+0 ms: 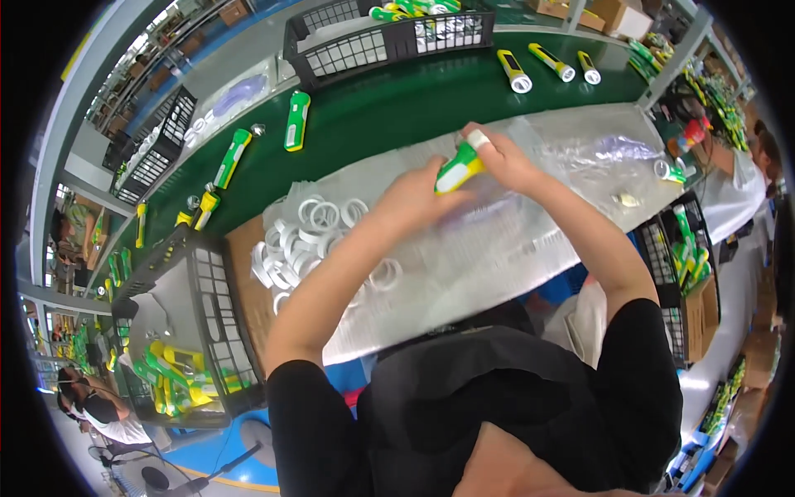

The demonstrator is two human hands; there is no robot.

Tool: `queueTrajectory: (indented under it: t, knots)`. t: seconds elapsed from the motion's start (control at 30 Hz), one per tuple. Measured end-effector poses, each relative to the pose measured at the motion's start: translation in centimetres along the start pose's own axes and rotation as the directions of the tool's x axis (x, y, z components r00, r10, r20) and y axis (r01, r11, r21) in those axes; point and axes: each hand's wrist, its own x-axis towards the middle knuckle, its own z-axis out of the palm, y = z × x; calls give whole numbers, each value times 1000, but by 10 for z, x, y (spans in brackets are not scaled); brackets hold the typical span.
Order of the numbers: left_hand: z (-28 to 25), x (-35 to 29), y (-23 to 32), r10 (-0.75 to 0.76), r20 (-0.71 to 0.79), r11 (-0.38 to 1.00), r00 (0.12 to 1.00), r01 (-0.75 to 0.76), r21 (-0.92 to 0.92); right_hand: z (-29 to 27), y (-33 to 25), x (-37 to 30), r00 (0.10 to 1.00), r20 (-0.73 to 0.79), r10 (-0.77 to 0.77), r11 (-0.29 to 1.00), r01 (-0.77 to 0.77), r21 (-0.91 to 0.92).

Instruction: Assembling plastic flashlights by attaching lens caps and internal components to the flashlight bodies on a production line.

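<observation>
Both hands are working on one green and yellow flashlight (pixel 458 168), which is sitting above the clear plastic sheet (pixel 497 240) spread over the bench, just this side of the green conveyor belt (pixel 389 108). The left hand (pixel 414 199) is wrapping around the body from below, and the right hand (pixel 505 157) is pinching the white head end with fingertips closed on it.

Judging by its look, the flashlight is a hard moulded plastic shell, light and stiff, fairly smooth, so the grip along the thick middle of the body seems the safest place; the white end probably twists or presses on and is likely wanting only a fingertip hold. A drop onto the bench would probably not break it, though the lens end may be scratching easily.

A heap of white rings (pixel 306 240) is lying just left of the left forearm, near enough to be swept by the elbow. A black basket (pixel 389 41) is standing across the belt, and another black basket (pixel 207 315) is sitting at the bench's left edge. More flashlights (pixel 542 66) are lying on the belt well apart from the hands. Open room is lying mostly to the right on the plastic sheet
</observation>
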Motion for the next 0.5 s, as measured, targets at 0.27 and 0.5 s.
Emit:
queueTrajectory:
  t: [0.27,0.5]
  knots:
    - [-33,33,3,-199,310,954,930,256,-154,-2,21,46,975,87,-204,957,179,229]
    - [-82,99,-141,160,-342,922,926,-16,386,2,81,142,952,-284,-113,991,89,-96]
